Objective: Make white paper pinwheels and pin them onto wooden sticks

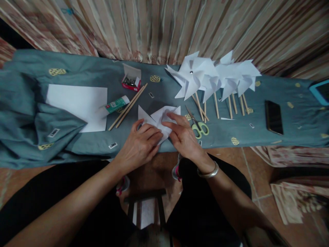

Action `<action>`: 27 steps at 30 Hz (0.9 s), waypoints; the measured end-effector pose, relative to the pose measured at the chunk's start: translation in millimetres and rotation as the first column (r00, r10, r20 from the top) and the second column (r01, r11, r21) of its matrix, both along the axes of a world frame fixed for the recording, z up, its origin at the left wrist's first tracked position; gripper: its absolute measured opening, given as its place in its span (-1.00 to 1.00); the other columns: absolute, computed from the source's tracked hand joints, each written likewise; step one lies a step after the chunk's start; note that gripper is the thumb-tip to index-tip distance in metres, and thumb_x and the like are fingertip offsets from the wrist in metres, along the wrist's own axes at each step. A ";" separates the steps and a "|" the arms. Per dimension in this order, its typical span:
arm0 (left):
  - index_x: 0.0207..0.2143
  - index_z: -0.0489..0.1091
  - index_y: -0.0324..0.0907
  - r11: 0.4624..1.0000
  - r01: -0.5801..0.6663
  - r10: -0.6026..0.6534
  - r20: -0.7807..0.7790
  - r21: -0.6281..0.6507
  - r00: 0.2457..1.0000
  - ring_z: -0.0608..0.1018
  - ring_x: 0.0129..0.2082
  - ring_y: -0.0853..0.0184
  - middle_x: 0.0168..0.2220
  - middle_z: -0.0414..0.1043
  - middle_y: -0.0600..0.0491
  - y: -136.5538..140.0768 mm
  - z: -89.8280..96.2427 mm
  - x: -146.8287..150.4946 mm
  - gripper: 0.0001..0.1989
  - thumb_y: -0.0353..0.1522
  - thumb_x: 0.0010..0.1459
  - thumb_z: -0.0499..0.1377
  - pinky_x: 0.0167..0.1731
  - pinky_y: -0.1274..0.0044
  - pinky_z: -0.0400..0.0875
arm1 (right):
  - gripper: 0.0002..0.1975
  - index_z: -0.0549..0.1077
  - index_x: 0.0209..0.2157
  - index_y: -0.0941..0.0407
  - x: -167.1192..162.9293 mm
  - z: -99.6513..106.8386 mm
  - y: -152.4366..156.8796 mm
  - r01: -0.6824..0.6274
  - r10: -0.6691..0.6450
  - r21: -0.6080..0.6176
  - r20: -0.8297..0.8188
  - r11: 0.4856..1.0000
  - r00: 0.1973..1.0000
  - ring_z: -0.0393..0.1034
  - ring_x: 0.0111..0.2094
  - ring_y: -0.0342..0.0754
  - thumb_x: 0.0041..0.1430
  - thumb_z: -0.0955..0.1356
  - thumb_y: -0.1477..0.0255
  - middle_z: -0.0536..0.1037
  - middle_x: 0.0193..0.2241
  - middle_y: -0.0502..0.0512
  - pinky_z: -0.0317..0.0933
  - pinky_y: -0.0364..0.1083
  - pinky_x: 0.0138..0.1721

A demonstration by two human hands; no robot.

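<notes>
A white paper pinwheel (156, 113), cut and partly folded, lies at the front edge of the cloth-covered table. My left hand (144, 142) has its fingers curled over the pinwheel's left and lower part and grips it. On the right side of the same paper, my right hand (183, 133) holds a folded blade with thumb and fingers. The paper under the fingers is partly hidden. Close beside my right hand lie scissors (197, 125) with green handles. Two wooden sticks (130, 104) and a green glue stick (116, 105) lie beyond my left hand.
An open red-and-white box (132, 78) of small metal pieces stands at the back. Finished white pinwheels (191, 73) on sticks lie at the back right. A phone (273, 117) and a blue-edged device (320, 92) are farther right. White paper sheets (77, 99) lie left, partly under bunched cloth.
</notes>
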State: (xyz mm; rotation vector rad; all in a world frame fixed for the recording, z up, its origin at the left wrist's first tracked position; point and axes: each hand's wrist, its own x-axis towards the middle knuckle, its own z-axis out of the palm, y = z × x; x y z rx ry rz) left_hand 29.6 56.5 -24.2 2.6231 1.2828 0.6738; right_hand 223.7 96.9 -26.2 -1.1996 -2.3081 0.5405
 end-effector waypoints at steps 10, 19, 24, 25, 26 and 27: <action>-0.11 0.41 -0.16 1.000 -0.007 0.007 -0.009 -0.015 1.000 0.49 -0.08 0.15 -0.12 0.53 -0.03 0.4 -0.1 -1.0 -0.77 -0.31 0.20 0.10 0.14 0.07 0.16 | -0.63 0.51 -0.08 0.15 20.8 5.9 9.6 0.129 -0.131 0.098 0.016 0.987 0.991 0.31 0.08 0.11 0.14 0.20 0.58 0.46 0.04 0.22 0.22 0.17 0.13; -0.08 0.36 -0.12 1.000 -0.019 0.018 -0.081 -0.009 0.997 0.47 -0.08 0.12 -0.10 0.50 -0.04 1.4 -0.6 1.8 -0.75 -0.27 0.21 0.08 0.16 0.02 0.09 | -0.67 0.49 -0.05 0.14 30.3 1.6 8.5 0.222 -0.229 0.129 0.038 0.966 0.973 0.37 0.03 0.10 0.24 0.20 0.50 0.54 -0.03 0.23 0.21 0.16 0.12; -0.09 0.37 -0.13 1.000 -0.019 0.018 -0.096 -0.014 0.995 0.47 -0.08 0.11 -0.11 0.49 -0.06 2.4 0.5 3.4 -0.75 -0.27 0.19 0.10 0.16 0.02 0.08 | -0.72 0.50 -0.07 0.14 29.3 -1.7 14.9 0.291 -0.292 0.093 0.000 0.952 0.956 0.42 -0.02 0.10 0.25 0.27 0.38 0.57 -0.09 0.21 0.24 0.10 0.08; -0.10 0.38 -0.13 1.000 -0.019 0.017 -0.101 -0.016 0.995 0.47 -0.07 0.11 -0.11 0.49 -0.06 2.5 0.9 3.7 -0.76 -0.28 0.19 0.10 0.16 0.02 0.09 | -0.72 0.50 -0.07 0.13 28.4 -2.0 16.5 0.309 -0.309 0.063 -0.011 0.949 0.951 0.44 -0.06 0.09 0.24 0.29 0.36 0.59 -0.12 0.20 0.27 0.09 0.04; -0.11 0.38 -0.13 1.000 -0.019 0.018 -0.107 -0.017 0.994 0.46 -0.06 0.11 -0.10 0.49 -0.05 2.5 1.3 3.9 -0.77 -0.28 0.20 0.09 0.15 0.02 0.09 | -0.72 0.51 -0.07 0.12 27.5 -2.2 18.0 0.327 -0.327 0.027 -0.022 0.945 0.945 0.46 -0.11 0.09 0.22 0.31 0.35 0.60 -0.16 0.17 0.31 0.08 -0.01; -0.12 0.39 -0.14 1.000 -0.020 0.018 -0.113 -0.018 0.993 0.46 -0.06 0.11 -0.09 0.49 -0.05 2.4 1.6 4.0 -0.77 -0.28 0.20 0.09 0.15 0.02 0.10 | -0.72 0.51 -0.07 0.11 26.5 -2.2 19.4 0.343 -0.344 -0.013 -0.036 0.939 0.938 0.48 -0.16 0.07 0.20 0.32 0.34 0.61 -0.21 0.14 0.33 0.07 -0.07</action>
